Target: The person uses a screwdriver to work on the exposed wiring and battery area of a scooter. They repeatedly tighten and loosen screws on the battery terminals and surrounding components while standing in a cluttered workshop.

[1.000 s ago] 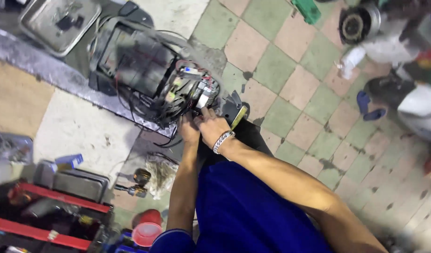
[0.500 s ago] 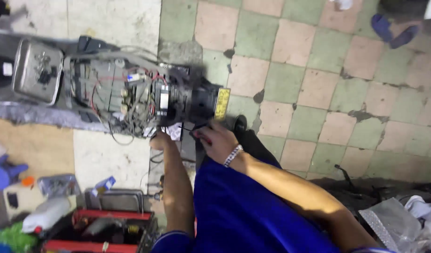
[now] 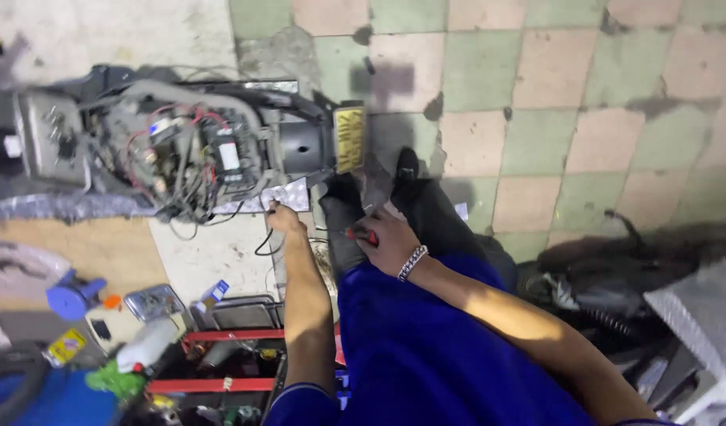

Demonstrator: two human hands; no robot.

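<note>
Nearest was the red toolbox [image 3: 221, 359] at the lower left, packed with bottles and junk. Above it, the right hand [image 3: 390, 241] was curled shut around a red-handled tool [image 3: 363, 233], resting over the dark trousers. The left hand [image 3: 282, 217] pinched a black wire [image 3: 262, 241] just beside the opened-up machine [image 3: 197, 146], farther out on the checkered tile floor [image 3: 536, 95].

Opened machine [image 3: 197, 150], grey casing, tangled red and black wires exposed, lying on side, upper left of frame. Red-handled screwdriver [image 3: 363, 234] mid-frame, mostly hidden.
</note>
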